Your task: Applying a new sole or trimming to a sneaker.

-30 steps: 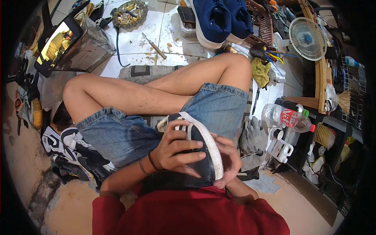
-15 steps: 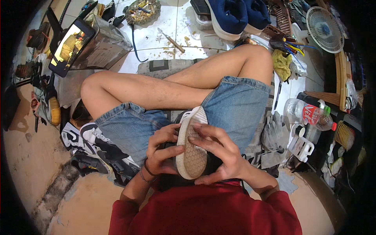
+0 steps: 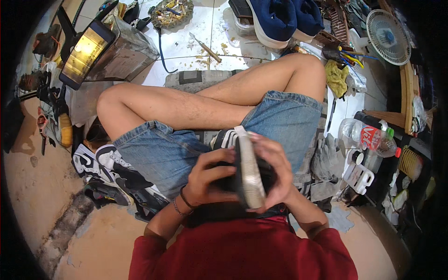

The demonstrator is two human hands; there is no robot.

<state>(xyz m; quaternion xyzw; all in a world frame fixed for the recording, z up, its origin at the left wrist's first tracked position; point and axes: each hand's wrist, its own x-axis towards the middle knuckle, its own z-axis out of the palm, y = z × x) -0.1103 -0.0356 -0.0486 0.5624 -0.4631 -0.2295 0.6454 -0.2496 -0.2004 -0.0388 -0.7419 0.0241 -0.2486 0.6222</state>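
Above my lap I hold a dark sneaker (image 3: 252, 175) with a pale, ribbed sole edge, turned on its side so that edge faces up. My left hand (image 3: 210, 175) is wrapped round the dark upper on one side. On the other side my right hand (image 3: 276, 170), slightly smeared by motion, curls over the shoe with its fingertips near the sole edge. A black-and-white striped piece (image 3: 226, 139) shows just beyond my left fingers; whether it belongs to the same shoe I cannot tell. Most of the upper is hidden by my hands.
Several sneakers (image 3: 114, 163) lie by my left thigh. A phone (image 3: 87, 54) leans on a box ahead left. A wooden-handled tool (image 3: 208, 50) lies among scraps ahead, with large blue shoes (image 3: 273, 21) farther right. At right are a plastic bottle (image 3: 371, 136) and a fan (image 3: 388, 37).
The shoe has turned from showing its patterned tread to showing its sole edge, shifting slightly right. Both hands moved with it and still hold it.
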